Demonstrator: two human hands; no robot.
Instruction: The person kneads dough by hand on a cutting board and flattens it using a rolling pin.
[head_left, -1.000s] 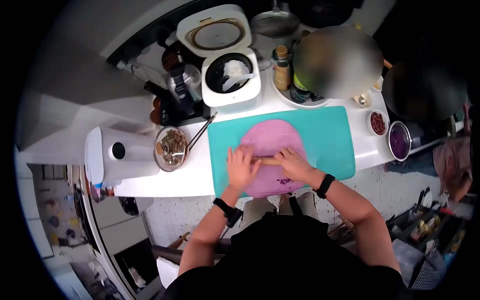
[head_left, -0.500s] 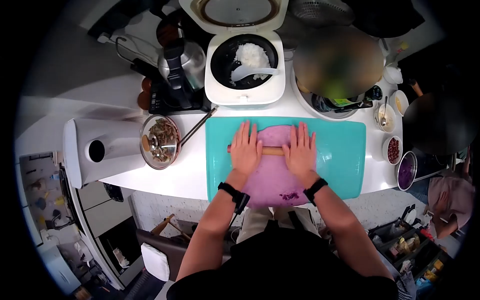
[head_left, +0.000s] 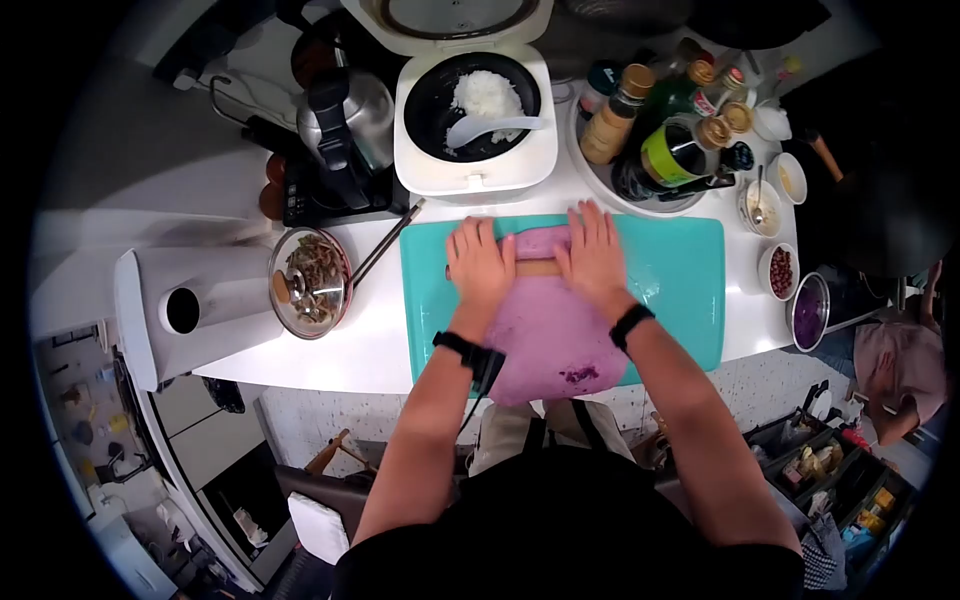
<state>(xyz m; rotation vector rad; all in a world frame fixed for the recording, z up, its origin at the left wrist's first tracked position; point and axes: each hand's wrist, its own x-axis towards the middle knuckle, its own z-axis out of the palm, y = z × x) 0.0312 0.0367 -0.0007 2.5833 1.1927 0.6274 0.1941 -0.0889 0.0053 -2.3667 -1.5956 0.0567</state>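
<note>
A sheet of purple dough (head_left: 550, 330) lies on a turquoise mat (head_left: 675, 290), with a darker purple patch near its front edge. Across its far part runs a wooden rolling pin (head_left: 538, 268), whose ends are mostly covered by my hands. My left hand (head_left: 482, 262) rests palm down over the pin's left end, fingers pointing away from me. Over the right end, my right hand (head_left: 594, 255) lies flat with its fingers stretched forward. Both hands press on the pin without wrapping round it.
Behind the mat stands an open rice cooker (head_left: 476, 178) with rice and a paddle. A bottle tray (head_left: 650, 205) is at back right, small bowls (head_left: 778, 272) along the right. A glass-lidded bowl (head_left: 312, 283), chopsticks (head_left: 385, 245) and a kettle (head_left: 345, 125) stand left. Another person (head_left: 895, 375) is far right.
The rolling pin and both hands have moved toward the far edge of the dough. The camera view has shifted slightly, and the bottles at back right now show clearly.
</note>
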